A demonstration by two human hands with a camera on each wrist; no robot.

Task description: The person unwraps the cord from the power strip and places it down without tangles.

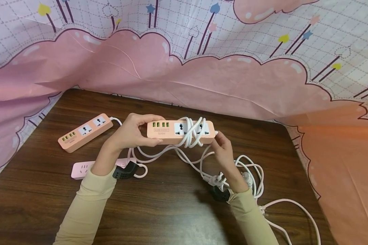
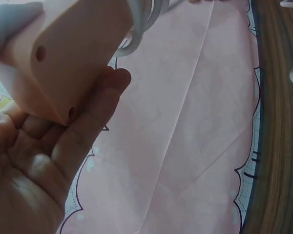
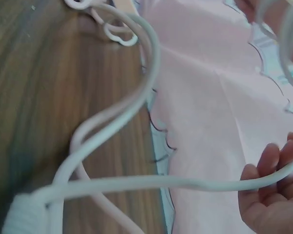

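A peach power strip (image 1: pixel 170 137) is held up over the table, with USB ports at its left end. White cord (image 1: pixel 188 132) is wound in several loops around its right half, across the sockets. My left hand (image 1: pixel 130 132) grips the strip's left end, thumb and fingers on opposite sides; the left wrist view gives the strip's end face (image 2: pixel 80 58) close up. At the other end is my right hand (image 1: pixel 224 154). In the right wrist view, a length of cord (image 3: pixel 185 183) runs into that hand's curled fingers (image 3: pixel 269 158).
A second peach power strip (image 1: pixel 86 132) lies at the left of the dark wooden table (image 1: pixel 171 211). Partly behind my left forearm is a pink power strip (image 1: pixel 79 170). Loose cords (image 1: pixel 259 177) and a white plug (image 1: pixel 214 179) lie around my right wrist. Pink patterned cloth (image 1: pixel 202 83) hangs behind.
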